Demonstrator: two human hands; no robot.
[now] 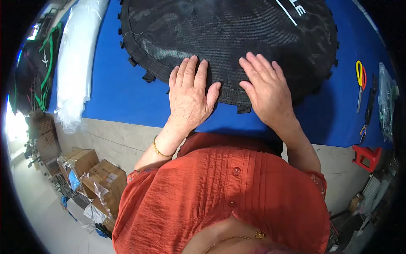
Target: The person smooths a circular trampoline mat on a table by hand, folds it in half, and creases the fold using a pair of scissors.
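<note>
A round black mesh trampoline mat (237,38) lies flat on a blue-covered table (114,93), with small black tabs spaced around its edge and white lettering near its far right. My left hand (188,89) rests palm down on the near rim, fingers stretched out toward the middle. To the right of it, my right hand (267,86) lies palm down on the same mat with its fingers extended. A short stretch of the stitched rim shows between the two hands. Neither hand grips anything. A loose pale thread (134,33) lies by the mat's left edge.
Clear plastic sheeting (78,55) hangs over the table's left part. Yellow-and-red-handled scissors (360,82), a dark strip (371,103) and a plastic bag (385,101) lie at right. Cardboard boxes (101,182) stand on the floor at left, a red stool (366,157) at right.
</note>
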